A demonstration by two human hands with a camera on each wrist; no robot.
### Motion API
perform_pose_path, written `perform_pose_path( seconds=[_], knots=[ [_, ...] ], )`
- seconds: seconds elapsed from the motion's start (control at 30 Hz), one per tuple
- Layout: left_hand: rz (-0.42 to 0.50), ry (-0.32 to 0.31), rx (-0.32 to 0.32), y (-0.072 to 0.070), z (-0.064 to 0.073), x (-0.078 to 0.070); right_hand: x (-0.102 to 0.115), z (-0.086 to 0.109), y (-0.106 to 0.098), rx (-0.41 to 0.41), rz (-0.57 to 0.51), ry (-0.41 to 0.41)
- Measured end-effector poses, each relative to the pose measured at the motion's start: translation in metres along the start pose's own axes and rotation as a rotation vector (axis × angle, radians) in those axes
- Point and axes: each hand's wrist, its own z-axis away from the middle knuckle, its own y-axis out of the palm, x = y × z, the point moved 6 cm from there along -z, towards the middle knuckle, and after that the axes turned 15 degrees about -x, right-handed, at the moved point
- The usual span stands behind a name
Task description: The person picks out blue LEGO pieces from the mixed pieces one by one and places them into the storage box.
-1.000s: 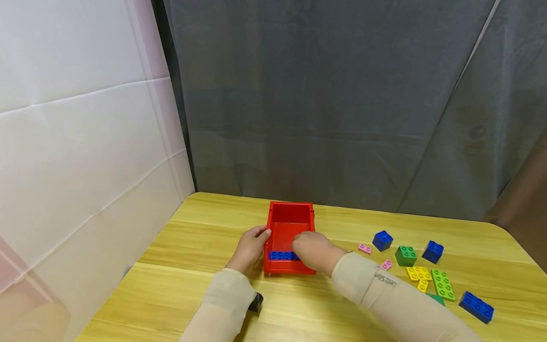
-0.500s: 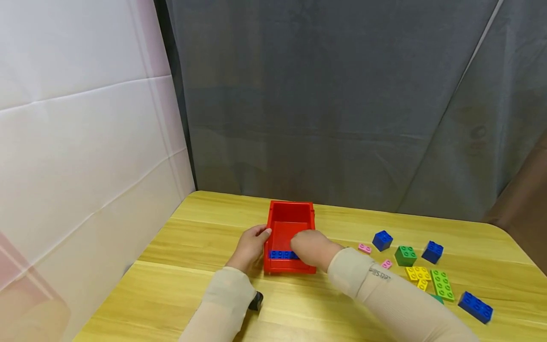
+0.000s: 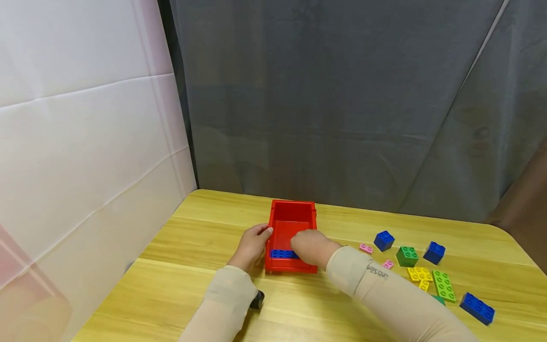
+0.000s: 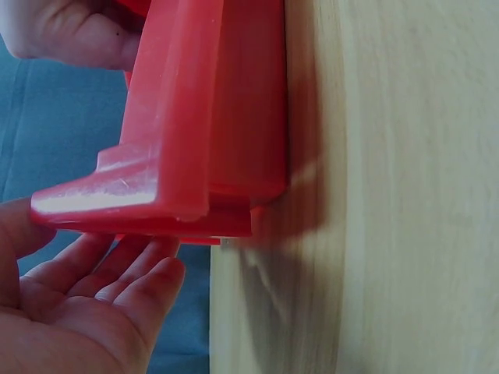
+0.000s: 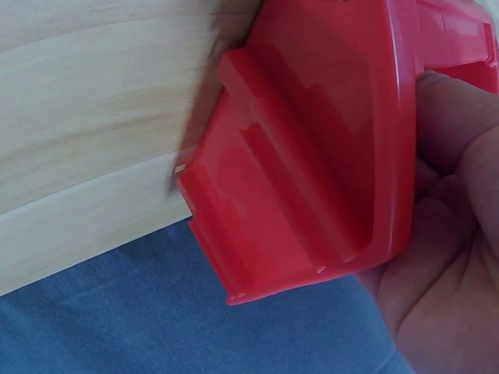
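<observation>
On the table stands a red plastic bin (image 3: 290, 267), long side pointing away from me. My left hand (image 3: 251, 246) grips its left wall, thumb over the rim and fingers outside; the left wrist view shows the left fingers (image 4: 117, 269) against the red plastic. Inside, along the near wall, lie blue toy bricks (image 3: 282, 254) in a row. My right hand (image 3: 314, 247) reaches over the right wall with curled fingers, holding the blue brick at the row's right end. Its fingertips are hidden. The right wrist view shows the right hand (image 5: 460, 234) close against the bin's outside.
Loose toy bricks lie to the right: blue (image 3: 384, 241), green (image 3: 407, 256), pink (image 3: 365, 248), yellow (image 3: 419, 274), lime (image 3: 443, 286) and a long blue one (image 3: 477, 308). A grey curtain (image 3: 325, 104) hangs behind the table (image 3: 205, 223), a white one (image 3: 94, 142) at the left.
My right hand has shifted very slightly within the bin. The left hand keeps its grip, and the bin and bricks keep their places; the view itself drifts a little.
</observation>
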Motion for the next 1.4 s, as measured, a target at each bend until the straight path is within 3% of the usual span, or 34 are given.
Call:
perform_pose_path(
  seconds=[0.4, 0.77, 1.13, 1.4],
  knots=[
    [0.002, 0.026, 0.005, 0.001, -0.001, 0.0, 0.0, 0.002, 0.0, 0.049, -0.053, 0.03],
    [0.006, 0.01, -0.001, 0.002, -0.001, 0.001, 0.0, 0.002, 0.0, 0.038, -0.059, 0.029],
    [0.022, 0.027, -0.004, 0.002, -0.001, -0.001, 0.006, 0.005, -0.014, -0.066, -0.028, -0.042],
    [0.023, 0.01, 0.005, 0.003, -0.002, 0.0, 0.005, 0.015, -0.024, -0.174, -0.084, -0.046]
  ],
)
